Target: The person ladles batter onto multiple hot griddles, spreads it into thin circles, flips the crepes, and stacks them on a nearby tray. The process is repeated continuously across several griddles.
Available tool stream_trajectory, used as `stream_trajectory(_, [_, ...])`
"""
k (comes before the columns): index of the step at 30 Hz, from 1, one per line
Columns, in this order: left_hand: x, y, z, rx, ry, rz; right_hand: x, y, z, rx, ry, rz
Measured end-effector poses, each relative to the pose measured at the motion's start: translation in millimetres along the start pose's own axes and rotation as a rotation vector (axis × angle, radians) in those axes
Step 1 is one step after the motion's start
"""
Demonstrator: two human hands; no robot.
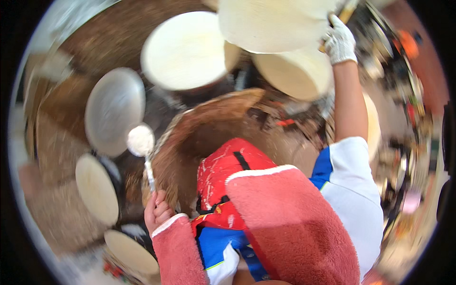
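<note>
My left hand [159, 210], bare and closed, grips the handle of a ladle [141, 141] whose bowl holds pale batter. The ladle is beside a grey round griddle [114, 107] that carries no sheet. My right hand [340, 42], in a white knit glove, is closed at the edge of a large thin pale pancake [275, 23], raised above the griddles. A light wooden handle [350, 10] shows at the same glove; whether it is gripped too is unclear. Below the raised pancake is a griddle with a pale surface [297, 71]. Another pale round pancake [185, 50] lies to its left.
More round griddles with pale tops, one at the left [97, 190] and one at the lower left [132, 251], curve around me. A brown pit with a raised rim [213, 107] is in front of my red apron [223, 175]. Blurred clutter [403, 118] lines the right.
</note>
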State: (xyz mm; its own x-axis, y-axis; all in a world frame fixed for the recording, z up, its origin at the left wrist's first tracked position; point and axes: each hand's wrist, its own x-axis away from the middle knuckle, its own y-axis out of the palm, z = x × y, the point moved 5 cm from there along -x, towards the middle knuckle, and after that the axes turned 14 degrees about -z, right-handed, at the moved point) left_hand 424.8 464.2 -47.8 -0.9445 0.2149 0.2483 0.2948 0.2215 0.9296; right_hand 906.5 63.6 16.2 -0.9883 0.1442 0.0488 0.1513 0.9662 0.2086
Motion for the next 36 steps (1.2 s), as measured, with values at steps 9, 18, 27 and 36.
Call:
stream_trajectory(9, [-89.8, 4.9, -145.0, -0.056, -0.253, 0.048, 184.7, -442.8, -90.9, -0.101, -0.045, 0.306])
stream_trajectory(18, [-133.3, 11.2, -195.6, -0.112, -0.338, 0.151, 364.7, -596.6, 105.1, -0.148, 0.234, 1.060])
stream_trajectory(27, [-128.5, 2.2, -209.1, -0.137, -0.230, 0.190, 357.0, -583.9, 96.4, -0.005, 0.270, 1.024])
stream_trajectory(36, [-38.0, -37.8, -188.4, 0.123, 0.003, -0.108, 229.8, -450.6, 21.3, 1.044, 0.306, 0.499])
